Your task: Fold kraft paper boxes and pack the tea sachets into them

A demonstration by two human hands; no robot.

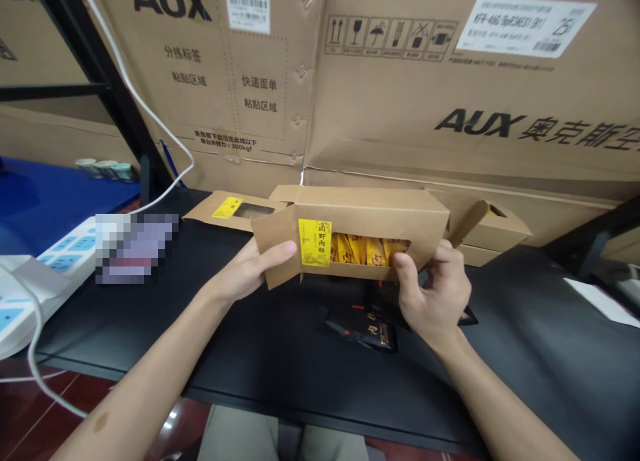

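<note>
Between my two hands is a brown cardboard box with a yellow label and a window. Yellow packets show through the window. The flap at the box's left end stands out, and my left hand pinches it, thumb in front. At the lower right corner my right hand is closed on the box, its thumb at the window's edge. Below it, black packets with gold print lie on the black table; some are partly hidden behind the box and my right hand.
A flatter brown box lies behind on the left, another open box on the right. A white power strip and a blurred-out object are at the left. Large AUX cartons wall off the back.
</note>
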